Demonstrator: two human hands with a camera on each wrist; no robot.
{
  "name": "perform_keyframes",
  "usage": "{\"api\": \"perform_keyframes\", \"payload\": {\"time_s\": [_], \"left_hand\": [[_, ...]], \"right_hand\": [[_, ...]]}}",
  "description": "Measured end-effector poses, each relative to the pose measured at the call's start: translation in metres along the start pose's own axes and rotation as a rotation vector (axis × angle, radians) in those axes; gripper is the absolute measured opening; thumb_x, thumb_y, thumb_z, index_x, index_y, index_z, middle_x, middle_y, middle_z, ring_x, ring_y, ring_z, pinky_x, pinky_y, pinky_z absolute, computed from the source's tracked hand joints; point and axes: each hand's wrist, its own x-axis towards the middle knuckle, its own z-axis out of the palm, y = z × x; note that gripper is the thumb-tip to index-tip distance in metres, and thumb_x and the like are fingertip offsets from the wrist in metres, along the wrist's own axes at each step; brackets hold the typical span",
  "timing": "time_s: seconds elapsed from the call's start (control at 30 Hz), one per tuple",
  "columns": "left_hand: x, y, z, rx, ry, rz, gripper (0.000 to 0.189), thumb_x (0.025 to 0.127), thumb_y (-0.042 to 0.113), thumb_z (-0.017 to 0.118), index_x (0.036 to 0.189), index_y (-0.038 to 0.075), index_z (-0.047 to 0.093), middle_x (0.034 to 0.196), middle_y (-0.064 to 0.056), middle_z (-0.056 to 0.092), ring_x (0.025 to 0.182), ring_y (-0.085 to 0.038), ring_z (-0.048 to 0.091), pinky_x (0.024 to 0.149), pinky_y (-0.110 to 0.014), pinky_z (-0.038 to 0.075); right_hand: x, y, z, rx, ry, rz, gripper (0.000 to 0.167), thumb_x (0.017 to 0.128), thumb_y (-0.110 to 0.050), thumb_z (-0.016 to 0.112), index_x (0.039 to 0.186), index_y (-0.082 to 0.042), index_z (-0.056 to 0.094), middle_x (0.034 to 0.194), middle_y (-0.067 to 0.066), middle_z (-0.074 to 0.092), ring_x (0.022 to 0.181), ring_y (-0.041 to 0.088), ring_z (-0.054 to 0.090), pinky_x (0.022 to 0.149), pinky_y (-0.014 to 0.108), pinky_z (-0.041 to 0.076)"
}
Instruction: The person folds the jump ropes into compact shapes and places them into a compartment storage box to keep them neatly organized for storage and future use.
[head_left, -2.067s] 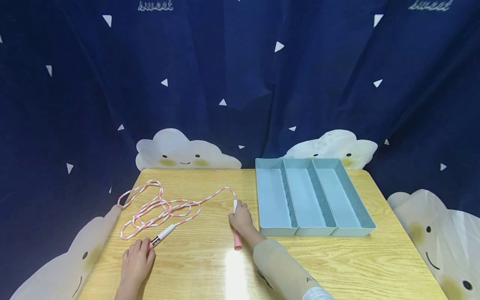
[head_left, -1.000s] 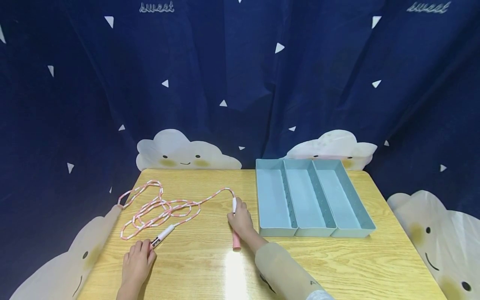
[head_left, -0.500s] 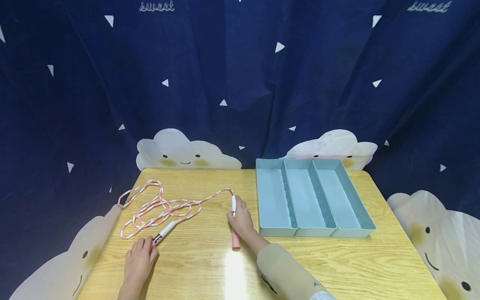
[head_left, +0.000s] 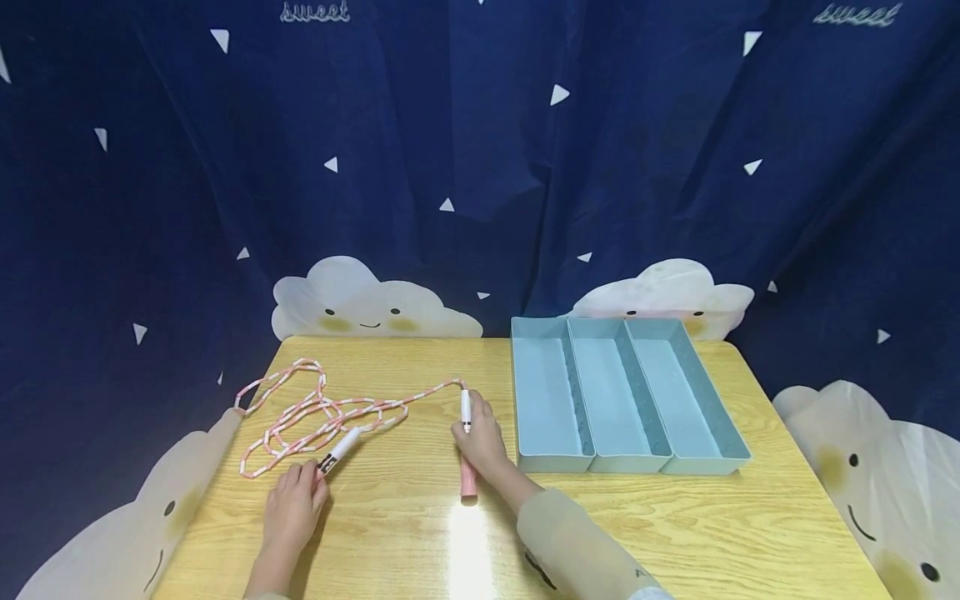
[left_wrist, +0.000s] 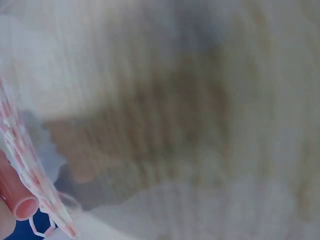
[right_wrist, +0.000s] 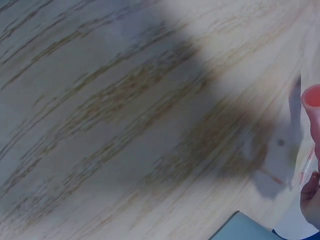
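Observation:
A jump rope [head_left: 367, 406] with pink and white beads lies in loose loops on the left half of the wooden table. My left hand [head_left: 291, 507] grips one of its handles [head_left: 343, 446], whose white end points up and right past the fingers. In the left wrist view the pink end of that handle [left_wrist: 17, 192] shows beside a fingertip. My right hand [head_left: 482, 436] holds the other handle [head_left: 468, 482], its pink end toward me and its white end away. The right wrist view catches this pink handle end [right_wrist: 314, 107] above curled fingers [right_wrist: 310, 187].
A light blue tray [head_left: 630, 465] with three long compartments stands right of my right hand, near the back of the table [head_left: 750, 533]. A dark blue curtain [head_left: 480, 150] with white triangles and clouds hangs behind and at both sides.
My left hand has moved right and a little away from me with its handle, which now tilts more steeply. The right hand's handle has turned slightly upright, its pink end shifting left.

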Motion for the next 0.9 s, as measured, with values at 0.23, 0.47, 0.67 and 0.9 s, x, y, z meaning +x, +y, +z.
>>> {"api": "perform_keyframes", "payload": {"time_s": [0.23, 0.47, 0.67, 0.9], "left_hand": [[0.007, 0.013, -0.003, -0.049, 0.02, 0.003, 0.035, 0.086, 0.014, 0.055, 0.115, -0.005, 0.05, 0.097, -0.02, 0.054, 0.094, -0.04, 0.051, 0.075, -0.057, 0.043], [0.014, 0.023, -0.001, -0.095, 0.051, 0.022, 0.036, 0.084, 0.012, 0.059, 0.113, -0.006, 0.051, 0.097, -0.022, 0.053, 0.091, -0.041, 0.051, 0.073, -0.054, 0.044], [0.018, 0.031, 0.0, -0.127, 0.038, 0.03, 0.035, 0.084, 0.01, 0.06, 0.113, -0.008, 0.049, 0.106, -0.027, 0.053, 0.096, -0.043, 0.051, 0.078, -0.057, 0.044], [0.025, 0.041, 0.001, -0.202, 0.032, 0.044, 0.034, 0.084, 0.007, 0.06, 0.111, -0.011, 0.05, 0.096, -0.024, 0.053, 0.091, -0.04, 0.052, 0.076, -0.052, 0.046]], "right_hand": [[-0.002, -0.005, 0.001, 0.032, 0.004, 0.016, 0.062, 0.077, -0.012, 0.058, 0.135, -0.005, 0.035, 0.107, 0.015, 0.054, 0.064, 0.017, 0.051, 0.051, 0.023, 0.045], [-0.003, -0.012, 0.0, 0.064, 0.019, 0.006, 0.062, 0.075, -0.012, 0.059, 0.133, -0.006, 0.036, 0.099, 0.011, 0.054, 0.061, 0.014, 0.05, 0.049, 0.023, 0.044], [-0.005, -0.021, -0.003, 0.108, 0.025, 0.001, 0.06, 0.075, -0.009, 0.059, 0.131, -0.006, 0.038, 0.08, 0.001, 0.051, 0.055, 0.009, 0.046, 0.046, 0.021, 0.043], [-0.006, -0.03, -0.005, 0.162, 0.016, -0.004, 0.063, 0.074, -0.008, 0.058, 0.133, -0.007, 0.037, 0.074, 0.0, 0.049, 0.048, 0.005, 0.041, 0.039, 0.019, 0.039]]}}
